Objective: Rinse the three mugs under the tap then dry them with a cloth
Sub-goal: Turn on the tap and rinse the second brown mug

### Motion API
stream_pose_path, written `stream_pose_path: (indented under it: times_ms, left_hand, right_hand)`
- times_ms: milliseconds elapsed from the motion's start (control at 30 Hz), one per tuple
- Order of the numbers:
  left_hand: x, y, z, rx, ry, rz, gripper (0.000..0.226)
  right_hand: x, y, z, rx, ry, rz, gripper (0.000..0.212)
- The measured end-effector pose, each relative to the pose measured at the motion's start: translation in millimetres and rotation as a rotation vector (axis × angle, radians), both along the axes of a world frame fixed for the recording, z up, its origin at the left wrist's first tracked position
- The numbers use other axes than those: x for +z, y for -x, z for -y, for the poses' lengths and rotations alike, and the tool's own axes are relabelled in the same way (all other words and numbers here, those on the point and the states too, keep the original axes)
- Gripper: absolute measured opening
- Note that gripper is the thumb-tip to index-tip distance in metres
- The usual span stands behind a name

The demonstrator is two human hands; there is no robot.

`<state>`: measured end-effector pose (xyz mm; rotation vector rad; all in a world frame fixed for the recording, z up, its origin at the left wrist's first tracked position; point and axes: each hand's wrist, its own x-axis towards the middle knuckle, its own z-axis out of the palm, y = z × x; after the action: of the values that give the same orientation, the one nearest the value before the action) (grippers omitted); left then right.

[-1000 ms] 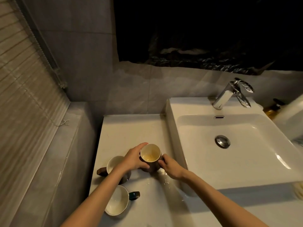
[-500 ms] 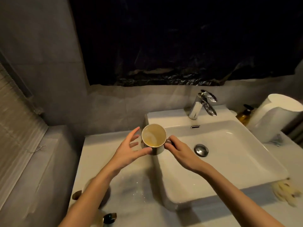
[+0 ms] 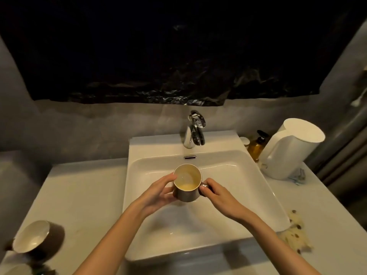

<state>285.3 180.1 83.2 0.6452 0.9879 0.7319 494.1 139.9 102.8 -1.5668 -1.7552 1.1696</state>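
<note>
Head view: holding the brown mug (image 3: 187, 182) over the sink (image 3: 238, 175) at centre, just carried from the table (image 3: 83, 195); left hand (image 3: 156, 193) fingers (image 3: 168, 178) curling round its body, right hand (image 3: 220, 197) fingers (image 3: 206, 187) pinching its 3 o'clock side. Nearing the tap (image 3: 193, 132) at 12 o'clock, probably for rinsing.

Dim, warm yellowish light comes from overhead. The white sink (image 3: 264, 187) is the brightest surface, with thin glare lines on its back wall and glints on the tap (image 3: 193, 132). Soft shadows pool in its basin. Wide-angle distortion bends the counter (image 3: 79, 195) edges. The mug (image 3: 33, 239) at its front left corner is blurred.
</note>
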Motion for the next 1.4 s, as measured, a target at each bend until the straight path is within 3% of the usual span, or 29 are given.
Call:
stream_pose_path:
  times_ms: [100,200,400,633,800,900,967,1067,1200,1300,1400]
  left_hand:
    - [-3,-35,-6,-0.113,-0.013,-0.251,0.048]
    - [-8,-50,-13,-0.061,-0.054,-0.492,0.06]
    - [-13,-49,-12,0.033,-0.134,-0.573,0.051]
    - [-18,-43,-10,0.124,-0.074,-0.528,0.048]
    - [-16,-40,-6,0.129,-0.059,-0.531,0.047]
    - [-12,-35,-2,0.122,-0.073,-0.531,0.043]
    - [-10,-31,0,0.119,-0.089,-0.527,0.04]
    - [-7,-26,2,0.105,-0.104,-0.503,0.039]
    - [-2,-25,4,0.106,-0.062,-0.378,0.044]
    - [1,-31,6,0.073,0.026,-0.233,0.061]
    - [3,-42,7,0.013,0.136,-0.062,0.073]
  right_hand:
    - [5,-34,-10,-0.021,-0.042,0.099,0.018]
    - [12,-62,-23,0.073,-0.186,0.394,0.014]
    - [10,-86,-51,0.311,-0.494,1.045,0.023]
    - [6,-75,-69,0.688,-0.611,1.725,0.023]
    - [-12,-63,-71,0.742,-0.674,1.871,0.023]
    - [-13,-60,-72,0.702,-0.636,1.765,0.021]
    - [-5,-62,-74,0.547,-0.567,1.512,0.02]
    - [9,-73,-74,0.257,-0.381,0.984,0.017]
    - [16,-79,-60,0.084,-0.089,0.437,0.015]
    - [17,-70,-43,0.027,0.021,0.143,0.019]
    - [17,-56,-30,0.035,0.113,-0.034,0.017]
